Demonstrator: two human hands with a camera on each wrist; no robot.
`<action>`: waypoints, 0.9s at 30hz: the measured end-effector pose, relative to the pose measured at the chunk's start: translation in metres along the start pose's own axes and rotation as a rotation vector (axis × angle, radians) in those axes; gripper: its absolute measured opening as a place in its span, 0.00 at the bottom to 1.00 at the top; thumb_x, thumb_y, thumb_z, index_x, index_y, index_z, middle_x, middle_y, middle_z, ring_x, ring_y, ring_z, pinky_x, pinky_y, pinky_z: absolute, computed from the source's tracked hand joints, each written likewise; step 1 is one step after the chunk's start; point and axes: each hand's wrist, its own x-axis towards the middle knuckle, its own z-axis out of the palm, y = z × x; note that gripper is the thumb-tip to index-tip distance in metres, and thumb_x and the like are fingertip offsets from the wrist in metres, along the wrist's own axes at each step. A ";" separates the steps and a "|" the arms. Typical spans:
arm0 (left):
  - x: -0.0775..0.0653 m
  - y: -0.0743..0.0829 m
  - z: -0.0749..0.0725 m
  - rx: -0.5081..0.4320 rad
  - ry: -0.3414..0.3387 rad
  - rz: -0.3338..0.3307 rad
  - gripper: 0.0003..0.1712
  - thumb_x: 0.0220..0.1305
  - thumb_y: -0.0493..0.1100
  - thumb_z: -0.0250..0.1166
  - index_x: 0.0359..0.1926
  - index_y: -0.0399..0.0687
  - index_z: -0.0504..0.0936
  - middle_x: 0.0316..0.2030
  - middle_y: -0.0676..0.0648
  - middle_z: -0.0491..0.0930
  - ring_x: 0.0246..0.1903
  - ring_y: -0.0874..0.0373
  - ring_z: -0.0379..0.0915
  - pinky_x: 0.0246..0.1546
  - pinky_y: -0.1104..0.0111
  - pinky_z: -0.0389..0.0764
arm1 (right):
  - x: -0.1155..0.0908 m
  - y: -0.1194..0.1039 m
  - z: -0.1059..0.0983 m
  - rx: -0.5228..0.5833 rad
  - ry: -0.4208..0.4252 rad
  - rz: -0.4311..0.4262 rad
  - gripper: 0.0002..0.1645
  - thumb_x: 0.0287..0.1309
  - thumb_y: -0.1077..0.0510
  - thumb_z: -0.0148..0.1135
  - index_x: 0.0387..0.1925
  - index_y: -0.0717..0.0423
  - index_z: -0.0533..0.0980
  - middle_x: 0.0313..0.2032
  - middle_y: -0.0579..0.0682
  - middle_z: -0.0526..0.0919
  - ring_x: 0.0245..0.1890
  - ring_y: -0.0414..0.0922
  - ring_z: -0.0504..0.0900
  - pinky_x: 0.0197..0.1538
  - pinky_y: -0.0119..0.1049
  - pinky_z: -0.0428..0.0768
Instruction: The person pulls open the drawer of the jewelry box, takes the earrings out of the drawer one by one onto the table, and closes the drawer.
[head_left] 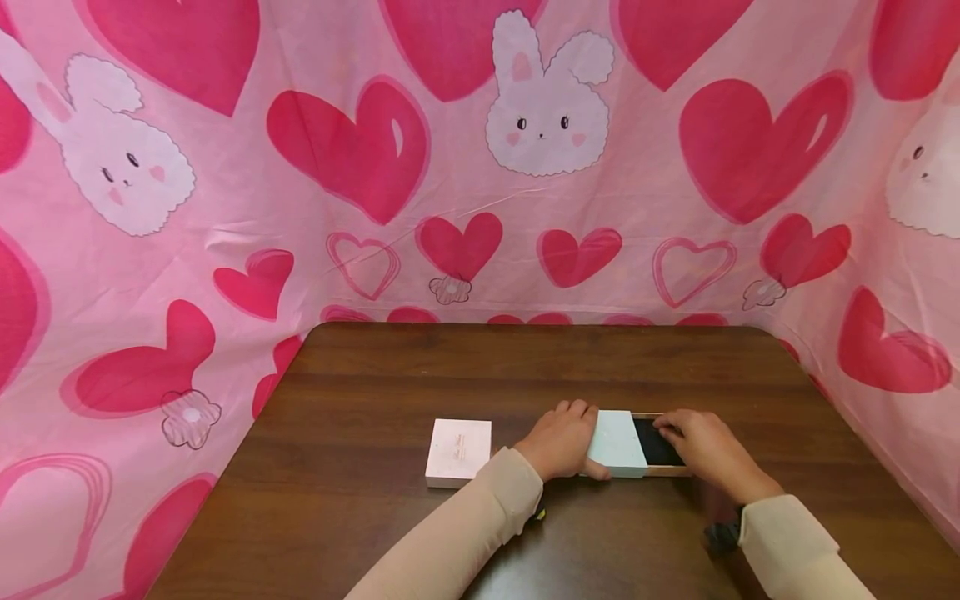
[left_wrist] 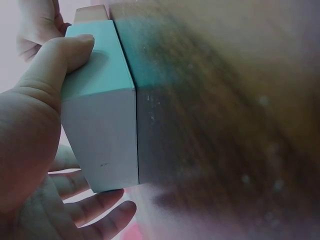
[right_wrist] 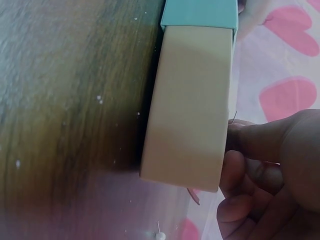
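Note:
My left hand (head_left: 558, 442) grips the closed end of a mint-green box sleeve (head_left: 618, 442), with the thumb (left_wrist: 80, 52) on its near side and the fingers at the end and far side. A tan drawer (right_wrist: 187, 105) is pulled partway out of the sleeve to the right, showing a black lining (head_left: 657, 444). Over the drawer's open part is my right hand (head_left: 705, 446), thumb and fingers bent together at its upper edge. In the right wrist view a thin pin (right_wrist: 235, 116) sticks up from those fingertips; what it belongs to is hidden by them.
A pale pink box (head_left: 459, 450) with printed lettering lies left of my left hand. A small pearl-headed stud (right_wrist: 159, 235) rests on the brown wooden table (head_left: 525, 358), near the drawer's end. A reddish loop (right_wrist: 194, 196) shows at that end. Pink heart-patterned cloth (head_left: 465, 242) hangs around the table.

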 end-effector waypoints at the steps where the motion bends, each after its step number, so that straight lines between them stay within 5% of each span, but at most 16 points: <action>1: 0.000 0.000 0.000 0.002 -0.001 -0.001 0.57 0.32 0.77 0.60 0.60 0.48 0.64 0.51 0.53 0.65 0.47 0.58 0.60 0.47 0.67 0.66 | 0.000 0.000 0.000 0.000 0.000 0.004 0.08 0.50 0.61 0.63 0.35 0.54 0.81 0.35 0.51 0.81 0.34 0.48 0.77 0.40 0.51 0.72; 27: 0.000 0.000 -0.002 -0.006 -0.030 0.002 0.57 0.33 0.77 0.59 0.61 0.47 0.62 0.53 0.53 0.63 0.48 0.58 0.59 0.49 0.67 0.65 | -0.009 0.011 -0.007 0.037 -0.031 0.048 0.08 0.53 0.62 0.60 0.36 0.54 0.80 0.36 0.52 0.79 0.34 0.48 0.76 0.41 0.52 0.72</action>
